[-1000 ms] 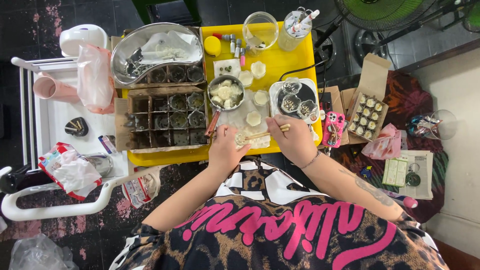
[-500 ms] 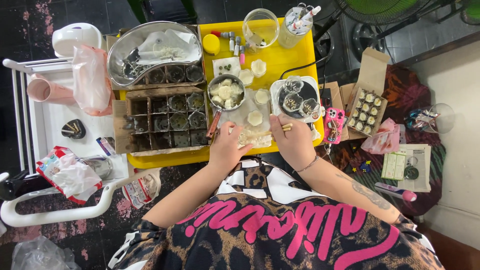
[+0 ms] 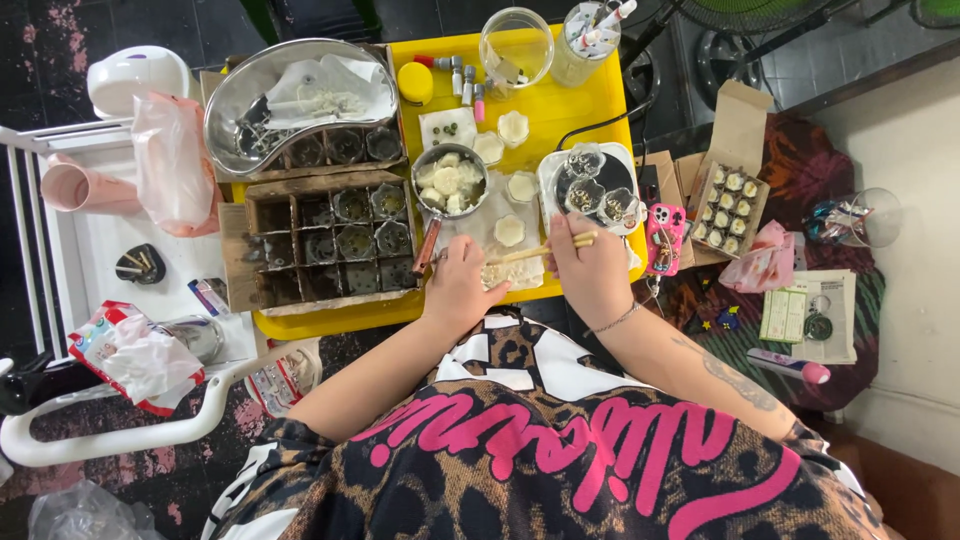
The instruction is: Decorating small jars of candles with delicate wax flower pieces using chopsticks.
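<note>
My right hand (image 3: 590, 268) grips a pair of wooden sticks (image 3: 545, 249) that point left over a white sheet on the yellow table (image 3: 560, 115). My left hand (image 3: 462, 285) rests beside them, fingers curled on a small pale piece near the front edge. Round white wax-like discs (image 3: 510, 231) lie just beyond both hands. A small metal pot (image 3: 449, 181) with white chunks stands behind my left hand, its wooden handle slanting toward it.
A wooden divided tray (image 3: 330, 240) with small dark cups sits left. A metal basin (image 3: 300, 95) is behind it. A white plate with glass cups (image 3: 592, 190), a pink phone (image 3: 664, 238) and a cardboard box of cups (image 3: 728, 200) lie right.
Both hands have stayed at the table's front edge, and the sticks have shifted a little to the left. The camera view has moved slightly.
</note>
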